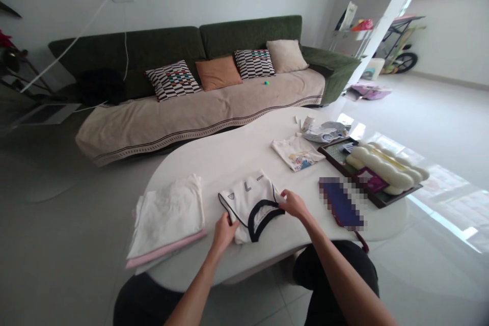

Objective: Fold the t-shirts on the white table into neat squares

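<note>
A white jersey with dark trim [250,201] lies partly folded near the front edge of the white oval table [229,158]. My left hand [224,230] pinches its near left edge. My right hand [293,204] grips the right side by the dark-edged armhole. Both hands are closed on the cloth. A stack of folded white and pink clothes [168,219] sits just left of the jersey. A folded white T-shirt with a colourful print [298,153] lies farther back on the right.
A dark tray [336,155] carrying a cream bumpy cushion [385,165] stands at the table's right end, with a blurred-out blue item [342,204] and crumpled wrapping [324,131] near it. A green sofa [244,35] with pillows stands behind the table.
</note>
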{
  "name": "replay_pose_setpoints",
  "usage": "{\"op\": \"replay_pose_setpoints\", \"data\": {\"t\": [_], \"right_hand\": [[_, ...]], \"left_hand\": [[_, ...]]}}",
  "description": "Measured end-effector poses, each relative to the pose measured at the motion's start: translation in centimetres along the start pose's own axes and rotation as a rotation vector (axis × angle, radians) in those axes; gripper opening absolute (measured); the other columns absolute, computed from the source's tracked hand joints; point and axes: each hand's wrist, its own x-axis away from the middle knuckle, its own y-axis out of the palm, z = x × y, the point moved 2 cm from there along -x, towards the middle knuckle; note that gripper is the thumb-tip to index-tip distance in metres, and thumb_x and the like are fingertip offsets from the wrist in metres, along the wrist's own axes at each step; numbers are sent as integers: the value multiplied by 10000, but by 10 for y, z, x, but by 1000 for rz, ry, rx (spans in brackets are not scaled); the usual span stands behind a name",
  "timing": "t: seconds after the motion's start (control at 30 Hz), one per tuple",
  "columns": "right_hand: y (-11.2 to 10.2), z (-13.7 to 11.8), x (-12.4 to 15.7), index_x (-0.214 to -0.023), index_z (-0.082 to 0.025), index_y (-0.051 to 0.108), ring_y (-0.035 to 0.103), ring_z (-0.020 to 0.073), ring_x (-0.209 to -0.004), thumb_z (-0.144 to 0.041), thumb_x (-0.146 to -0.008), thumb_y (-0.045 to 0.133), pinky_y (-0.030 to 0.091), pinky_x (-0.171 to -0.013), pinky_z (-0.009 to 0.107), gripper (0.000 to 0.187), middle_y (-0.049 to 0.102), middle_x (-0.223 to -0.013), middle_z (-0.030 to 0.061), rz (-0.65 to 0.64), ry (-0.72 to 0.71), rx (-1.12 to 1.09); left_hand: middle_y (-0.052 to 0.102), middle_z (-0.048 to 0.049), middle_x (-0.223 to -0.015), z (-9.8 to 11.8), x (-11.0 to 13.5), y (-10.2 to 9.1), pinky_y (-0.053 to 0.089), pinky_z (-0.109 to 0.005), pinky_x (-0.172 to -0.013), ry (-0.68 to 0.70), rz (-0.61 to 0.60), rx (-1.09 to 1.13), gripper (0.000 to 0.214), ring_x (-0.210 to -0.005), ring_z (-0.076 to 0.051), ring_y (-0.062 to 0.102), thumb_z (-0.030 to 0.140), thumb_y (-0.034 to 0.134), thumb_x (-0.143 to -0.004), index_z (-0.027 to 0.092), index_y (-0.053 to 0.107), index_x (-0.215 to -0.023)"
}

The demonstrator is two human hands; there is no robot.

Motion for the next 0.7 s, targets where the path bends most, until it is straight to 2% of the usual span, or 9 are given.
{"op": "replay_pose_setpoints", "data": {"t": [0.07,0.13,0.2,0.23,0.3,0.4,0.47,0.57,0.7], "right_hand": [[-17,-24,-31,-960,-167,590,584,193,-760,-129,-691,488,415,-650,255,291,627,-853,73,54,-69,-12],[-33,-52,-56,-1128,-195,522,560,176,-899,-83,-725,418,404,-757,252,431,580,-1056,78,113,-160,-33],[-45,-72,-67,-1253,-224,411,503,163,-1031,-65,-746,384,376,-838,245,532,494,-1210,64,185,-256,-68],[-49,-75,-66,-1276,-224,379,480,165,-1067,-72,-756,381,368,-858,251,542,466,-1245,64,229,-288,-98],[-51,-66,-51,-1244,-205,403,484,179,-1059,-119,-786,386,369,-857,278,466,487,-1217,79,269,-226,-179],[-31,-28,-7,-1009,-165,541,569,195,-864,-243,-820,417,396,-759,299,239,622,-928,93,147,56,-254],[-5,-9,27,-809,-150,572,594,187,-688,-317,-800,476,410,-653,280,193,631,-682,75,31,156,-277],[35,-4,62,-780,-145,563,570,145,-491,-387,-792,494,404,-520,236,252,604,-528,26,-105,218,-370],[54,-3,67,-1070,-121,479,621,153,-658,-410,-813,447,435,-595,232,388,667,-744,58,-65,287,-464]], "left_hand": [[667,-112,-834,7,34,31,453,-277,-634,-73,-227,216,248,-754,-200,625,343,590,-710,140,598,-853],[668,-132,-879,20,68,62,462,-287,-628,-100,-610,396,369,-763,-205,637,427,548,-736,135,600,-955],[674,-116,-881,39,84,77,469,-298,-679,6,-916,407,426,-779,-206,638,438,593,-705,134,607,-1003],[678,-102,-865,48,81,75,469,-304,-705,80,-959,375,425,-777,-204,636,431,611,-693,133,615,-996],[678,-82,-847,63,50,56,462,-312,-751,221,-788,285,370,-785,-197,627,414,586,-722,134,628,-961],[652,-90,-970,71,-30,3,401,-320,-876,318,-148,50,293,-966,-206,571,316,497,-798,152,601,-1018],[596,-107,-1108,66,-77,-24,328,-326,-956,244,115,-169,322,-1125,-224,471,235,530,-772,154,566,-1082],[571,-146,-1134,52,-110,-35,316,-346,-948,166,137,-227,321,-1134,-257,458,190,553,-746,124,567,-1060],[651,-104,-909,22,-82,-23,413,-297,-782,126,22,-209,245,-894,-223,590,234,596,-722,130,596,-944]]}}
